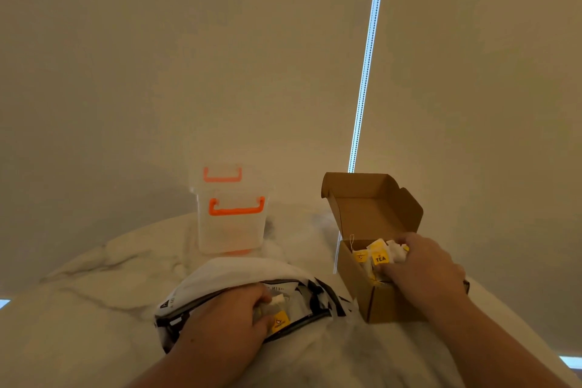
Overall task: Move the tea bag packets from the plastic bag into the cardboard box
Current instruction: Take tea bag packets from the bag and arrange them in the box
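Right hand (422, 264), packets (379, 254) at box (356, 282) rim

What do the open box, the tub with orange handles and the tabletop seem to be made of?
Open box: matte brown cardboard, with folded flaps. Tub: translucent, faintly frosted plastic; handles likely glossy orange plastic. Tabletop: smooth, white with grey veins, so marble or a marble-look surface; I cannot tell which.
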A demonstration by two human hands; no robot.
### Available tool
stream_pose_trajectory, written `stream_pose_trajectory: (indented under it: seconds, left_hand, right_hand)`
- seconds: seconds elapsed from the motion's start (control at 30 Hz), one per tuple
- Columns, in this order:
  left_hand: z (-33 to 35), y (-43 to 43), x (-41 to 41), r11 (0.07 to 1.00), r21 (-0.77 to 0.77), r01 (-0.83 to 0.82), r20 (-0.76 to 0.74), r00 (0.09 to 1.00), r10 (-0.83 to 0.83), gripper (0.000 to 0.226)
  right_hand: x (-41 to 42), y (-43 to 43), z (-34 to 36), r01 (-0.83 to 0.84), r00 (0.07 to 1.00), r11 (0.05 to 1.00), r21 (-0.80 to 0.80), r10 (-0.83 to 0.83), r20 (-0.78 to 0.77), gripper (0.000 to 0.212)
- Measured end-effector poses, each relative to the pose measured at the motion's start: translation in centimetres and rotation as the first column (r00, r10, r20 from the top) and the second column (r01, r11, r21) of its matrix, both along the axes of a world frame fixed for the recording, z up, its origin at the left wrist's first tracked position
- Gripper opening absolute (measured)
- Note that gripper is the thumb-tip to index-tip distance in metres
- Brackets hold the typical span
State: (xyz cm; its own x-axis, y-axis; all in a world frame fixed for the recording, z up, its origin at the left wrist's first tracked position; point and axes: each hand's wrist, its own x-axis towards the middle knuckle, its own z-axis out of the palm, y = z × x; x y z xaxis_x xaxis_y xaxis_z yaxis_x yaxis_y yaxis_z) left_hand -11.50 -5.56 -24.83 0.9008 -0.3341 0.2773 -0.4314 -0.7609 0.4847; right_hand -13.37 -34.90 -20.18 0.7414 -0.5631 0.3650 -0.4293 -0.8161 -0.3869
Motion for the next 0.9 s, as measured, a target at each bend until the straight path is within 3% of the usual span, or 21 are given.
stream_pose_trajectory:
  seconds: [0.23, 0.3, 0.4, 0.47, 0.53, 0.63, 0.73, 0.9]
  left_hand:
    - [-0.3, 0.1, 0.1, 0.999, -0.035, 0.009, -0.007, 1.0, -0.009, 0.03]
    - [-0.3, 0.1, 0.2, 0.999, -0.046, 0.012, -0.019, 1.0, -0.012, 0.03]
    - [-0.5, 0.0, 0.3, 0.999, -0.048, 0.005, -0.018, 1.0, -0.006, 0.029]
    - [-0.5, 0.0, 0.4, 0.999, -0.048, -0.011, -0.013, 1.0, 0.011, 0.029]
    - [-0.5, 0.0, 0.5, 0.999, -0.047, -0.021, -0.029, 0.999, 0.02, 0.028]
    - [-0.8, -0.1, 0.8, 0.999, -0.027, -0.017, -0.017, 1.0, 0.017, 0.019]
    - [-1.1, -0.1, 1.0, 0.998, -0.018, -0.053, -0.01, 0.999, 0.053, 0.024]
    - [-1.0, 0.1, 0.9, 0.99, -0.129, -0.05, -0.047, 0.998, 0.044, 0.034]
  right_hand:
    - [-0.7, 0.9, 0.6, -0.08, 0.988, 0.997, -0.005, 0.08, 0.135, 0.051]
    - [-1.3, 2.0, 1.1, -0.187, 0.958, 0.982, -0.023, 0.188, 0.218, 0.042]
    - [-3.3, 5.4, 1.9, -0.452, 0.837, 0.89, -0.065, 0.448, 0.313, 0.028]
    - [-4.8, 8.1, 2.1, -0.64, 0.73, 0.763, -0.09, 0.64, 0.24, 0.019]
    - [-5.5, 10.5, 2.2, -0.782, 0.617, 0.619, -0.076, 0.786, 0.053, 0.015]
    - [-4.3, 11.9, 1.2, -0.86, 0.505, 0.51, -0.035, 0.838, -0.206, 0.02]
    - [-2.3, 11.4, -0.8, -0.798, 0.587, 0.599, -0.063, 0.751, -0.3, 0.028]
    - [-1.6, 10.8, -2.3, -0.699, 0.686, 0.713, 0.062, 0.692, -0.223, 0.038]
